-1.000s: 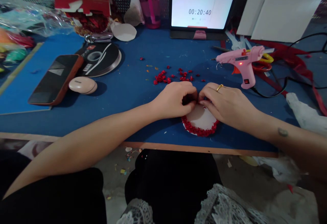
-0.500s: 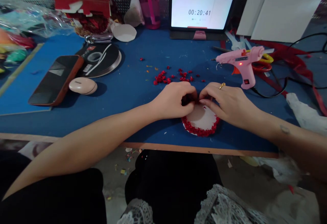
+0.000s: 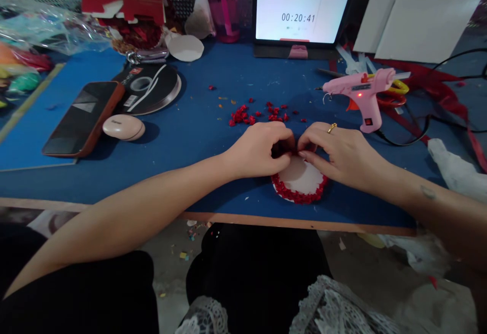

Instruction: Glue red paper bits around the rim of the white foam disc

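Observation:
A white disc (image 3: 300,175) edged with small red pieces lies on the blue table near its front edge. Over its far rim my left hand (image 3: 264,148) and my right hand (image 3: 338,154) meet, fingertips nearly touching. Both hands are closed in a pinch; whatever is between the fingertips is too small and hidden to name. Part of the far rim is covered by the fingers. Just beyond my hands lie loose red pieces (image 3: 240,115) in small heaps.
A pink glue gun (image 3: 359,90) with a red light rests at the right, its black cord trailing. Scissors with yellow and orange handles lie behind it. Left are a phone (image 3: 81,118), a pinkish case (image 3: 124,127) and a ribbon spool (image 3: 152,88). A tablet (image 3: 300,9) stands at the back.
The view has shifted very slightly. My right fingertips have opened a tiny gap from my left ones; otherwise both hands keep their place over the disc.

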`<state>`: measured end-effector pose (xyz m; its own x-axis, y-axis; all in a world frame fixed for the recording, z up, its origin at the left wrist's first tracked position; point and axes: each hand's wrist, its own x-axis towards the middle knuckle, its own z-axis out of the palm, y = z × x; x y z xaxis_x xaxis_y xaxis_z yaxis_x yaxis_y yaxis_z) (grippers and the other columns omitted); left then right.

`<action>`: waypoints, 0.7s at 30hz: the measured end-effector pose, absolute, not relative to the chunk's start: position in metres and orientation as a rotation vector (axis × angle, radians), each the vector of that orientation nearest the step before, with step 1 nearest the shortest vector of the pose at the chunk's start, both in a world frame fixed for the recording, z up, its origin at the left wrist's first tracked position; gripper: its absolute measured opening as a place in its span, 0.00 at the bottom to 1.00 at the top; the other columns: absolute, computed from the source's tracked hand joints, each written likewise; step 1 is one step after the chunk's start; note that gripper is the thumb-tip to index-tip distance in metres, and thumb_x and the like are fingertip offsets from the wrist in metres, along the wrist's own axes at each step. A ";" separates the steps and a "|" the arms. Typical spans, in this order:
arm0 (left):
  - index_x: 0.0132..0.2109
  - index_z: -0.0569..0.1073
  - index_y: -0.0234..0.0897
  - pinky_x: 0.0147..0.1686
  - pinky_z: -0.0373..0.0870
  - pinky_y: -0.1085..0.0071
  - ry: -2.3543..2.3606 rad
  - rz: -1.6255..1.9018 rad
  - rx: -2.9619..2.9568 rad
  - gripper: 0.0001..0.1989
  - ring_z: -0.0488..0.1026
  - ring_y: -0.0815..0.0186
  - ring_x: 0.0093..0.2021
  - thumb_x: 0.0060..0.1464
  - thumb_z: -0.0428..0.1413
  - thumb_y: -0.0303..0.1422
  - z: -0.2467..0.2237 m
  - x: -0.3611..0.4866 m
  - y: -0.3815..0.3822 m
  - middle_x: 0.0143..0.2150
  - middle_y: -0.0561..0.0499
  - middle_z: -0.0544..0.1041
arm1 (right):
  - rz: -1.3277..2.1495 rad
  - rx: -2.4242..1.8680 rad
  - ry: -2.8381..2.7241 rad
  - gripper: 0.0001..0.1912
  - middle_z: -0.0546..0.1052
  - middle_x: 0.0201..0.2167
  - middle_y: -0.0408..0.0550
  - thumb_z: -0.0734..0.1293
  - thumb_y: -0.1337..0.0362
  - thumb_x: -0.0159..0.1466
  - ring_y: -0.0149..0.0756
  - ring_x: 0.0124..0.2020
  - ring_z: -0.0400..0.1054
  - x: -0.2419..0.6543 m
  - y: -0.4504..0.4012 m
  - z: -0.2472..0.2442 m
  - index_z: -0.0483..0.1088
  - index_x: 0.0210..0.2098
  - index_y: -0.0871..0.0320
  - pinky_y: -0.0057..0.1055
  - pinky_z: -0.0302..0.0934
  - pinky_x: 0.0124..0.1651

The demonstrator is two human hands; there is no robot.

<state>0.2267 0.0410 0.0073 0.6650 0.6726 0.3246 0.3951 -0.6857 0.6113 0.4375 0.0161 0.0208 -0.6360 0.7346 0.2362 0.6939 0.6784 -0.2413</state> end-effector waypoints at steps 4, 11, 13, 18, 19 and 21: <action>0.33 0.75 0.34 0.31 0.65 0.74 0.834 0.733 2.384 0.06 0.69 0.69 0.31 0.47 0.53 0.26 0.007 0.227 0.041 0.30 0.52 0.73 | 0.165 -1.133 -2.578 0.04 0.75 0.35 0.48 0.61 0.66 0.66 0.36 0.35 0.70 0.437 0.017 0.020 0.67 0.37 0.57 0.32 0.58 0.35; 0.33 0.76 0.34 0.31 0.65 0.74 0.845 0.723 2.385 0.07 0.69 0.69 0.31 0.47 0.53 0.26 0.008 0.227 0.040 0.30 0.52 0.73 | 0.159 -1.122 -2.569 0.05 0.75 0.35 0.47 0.60 0.66 0.66 0.36 0.35 0.70 0.436 0.017 0.018 0.68 0.36 0.57 0.31 0.57 0.35; 0.33 0.76 0.34 0.31 0.65 0.74 0.841 0.726 2.386 0.07 0.69 0.69 0.30 0.47 0.53 0.27 0.008 0.227 0.041 0.30 0.52 0.73 | 0.156 -1.117 -2.568 0.05 0.74 0.34 0.47 0.60 0.66 0.66 0.36 0.34 0.70 0.436 0.017 0.017 0.68 0.36 0.57 0.31 0.57 0.35; 0.33 0.76 0.33 0.30 0.65 0.74 0.833 0.747 2.390 0.07 0.69 0.70 0.30 0.47 0.53 0.26 0.007 0.228 0.041 0.29 0.52 0.73 | 0.160 -1.115 -2.558 0.04 0.75 0.35 0.47 0.61 0.67 0.66 0.35 0.35 0.70 0.437 0.017 0.017 0.67 0.36 0.57 0.31 0.58 0.35; 0.33 0.76 0.34 0.30 0.65 0.74 0.835 0.744 2.387 0.07 0.69 0.70 0.30 0.47 0.53 0.26 0.007 0.228 0.041 0.29 0.52 0.73 | 0.161 -1.115 -2.558 0.04 0.75 0.35 0.47 0.61 0.66 0.66 0.35 0.35 0.70 0.437 0.018 0.017 0.67 0.36 0.57 0.31 0.58 0.35; 0.33 0.76 0.34 0.31 0.65 0.74 0.834 0.739 2.381 0.07 0.69 0.69 0.30 0.47 0.53 0.27 0.007 0.228 0.041 0.30 0.52 0.73 | 0.162 -1.115 -2.559 0.04 0.75 0.35 0.47 0.61 0.66 0.66 0.36 0.35 0.70 0.437 0.018 0.017 0.67 0.36 0.57 0.31 0.58 0.35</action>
